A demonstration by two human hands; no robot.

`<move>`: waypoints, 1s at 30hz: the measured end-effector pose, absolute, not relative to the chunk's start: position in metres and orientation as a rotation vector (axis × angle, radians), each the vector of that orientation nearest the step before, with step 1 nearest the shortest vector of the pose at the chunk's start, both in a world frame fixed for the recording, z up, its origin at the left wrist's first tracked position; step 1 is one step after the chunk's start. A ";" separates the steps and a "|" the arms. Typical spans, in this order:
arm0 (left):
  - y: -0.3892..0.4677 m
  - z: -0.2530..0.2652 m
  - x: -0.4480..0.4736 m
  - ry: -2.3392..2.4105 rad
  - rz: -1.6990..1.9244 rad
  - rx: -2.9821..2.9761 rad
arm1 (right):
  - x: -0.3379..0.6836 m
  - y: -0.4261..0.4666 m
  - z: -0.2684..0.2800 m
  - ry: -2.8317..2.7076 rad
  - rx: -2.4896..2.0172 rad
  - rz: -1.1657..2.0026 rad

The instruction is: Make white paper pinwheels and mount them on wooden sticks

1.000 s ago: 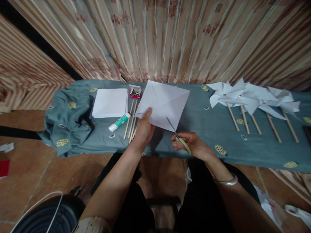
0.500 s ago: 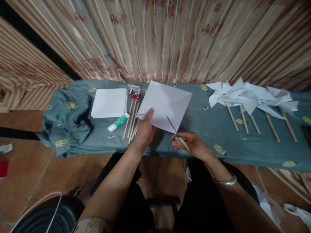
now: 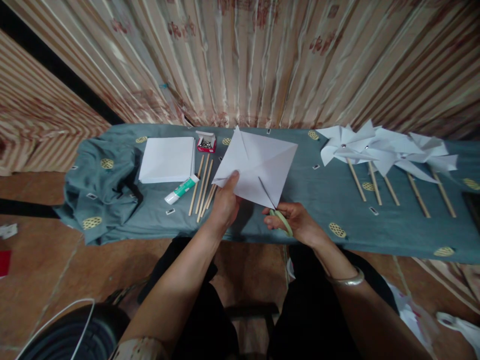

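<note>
The white paper sheet [image 3: 262, 155] is held above the bench [image 3: 311, 210], turned as a diamond, one corner pointing to the curtain [image 3: 258, 60] and the opposite corner towards the person. The scissors [image 3: 285, 223] lie across that near corner, their long axis slanting so that the dark blade points up and left to the sheet's middle and the pale green handles point down and right.

The left hand [image 3: 225, 202] has its grip closed on the sheet near its left corner, thumb on top; the fingers beneath are hidden. The right hand [image 3: 292, 220], below the sheet's near corner, has its grip closed round the scissors' handles.

The sheet is smooth, flat and creased along its diagonals. Grey-green cloth with yellow printed motifs covers the bench. Left of the sheet lie one stack of white paper [image 3: 167, 159], one green-and-white glue stick [image 3: 182, 189], one small red-and-white cardboard box [image 3: 206, 142] of shiny metal pieces, and at least four slim wooden sticks [image 3: 202, 187]. Right of the sheet are overlapping folded-paper pinwheels [image 3: 388, 147], with five wooden handles showing.
</note>
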State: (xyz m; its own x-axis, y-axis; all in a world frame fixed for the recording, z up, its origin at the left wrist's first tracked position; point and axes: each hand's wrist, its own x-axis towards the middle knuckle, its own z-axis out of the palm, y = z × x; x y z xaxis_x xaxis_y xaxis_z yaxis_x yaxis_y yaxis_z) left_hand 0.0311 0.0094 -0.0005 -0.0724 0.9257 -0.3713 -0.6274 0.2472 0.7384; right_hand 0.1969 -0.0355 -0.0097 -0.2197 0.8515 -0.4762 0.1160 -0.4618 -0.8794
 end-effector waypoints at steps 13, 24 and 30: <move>0.009 0.002 0.032 0.979 1.326 0.388 | 0.196 -0.036 -0.012 -1.099 -1.484 1.742; 0.006 0.001 0.033 0.965 1.296 0.375 | 0.199 -0.037 -0.018 -1.209 -1.444 1.682; 0.006 0.002 0.033 0.967 1.309 0.386 | 0.198 -0.037 -0.020 -1.150 -1.439 1.695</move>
